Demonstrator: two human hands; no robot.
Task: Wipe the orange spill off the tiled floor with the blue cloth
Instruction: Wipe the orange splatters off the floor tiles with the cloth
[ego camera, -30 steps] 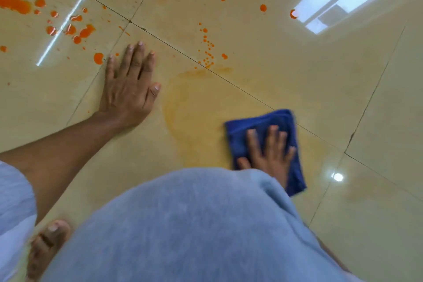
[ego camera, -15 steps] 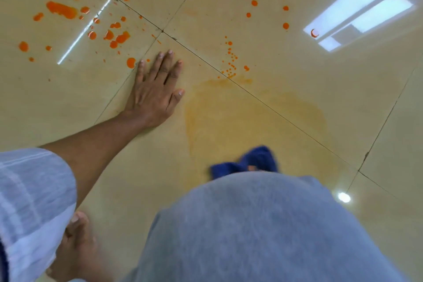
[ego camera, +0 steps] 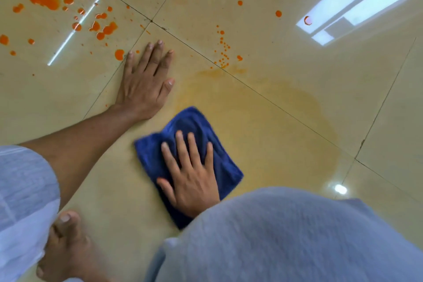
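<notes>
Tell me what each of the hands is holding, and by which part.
Nothing is gripped. The right hand presses flat on the middle of the blue cloth; the left hand rests flat on the tiled floor.

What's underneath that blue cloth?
The blue cloth lies on the tiled floor, ringed by a faint orange smear. The right hand presses it flat; anything beneath is hidden.
</notes>
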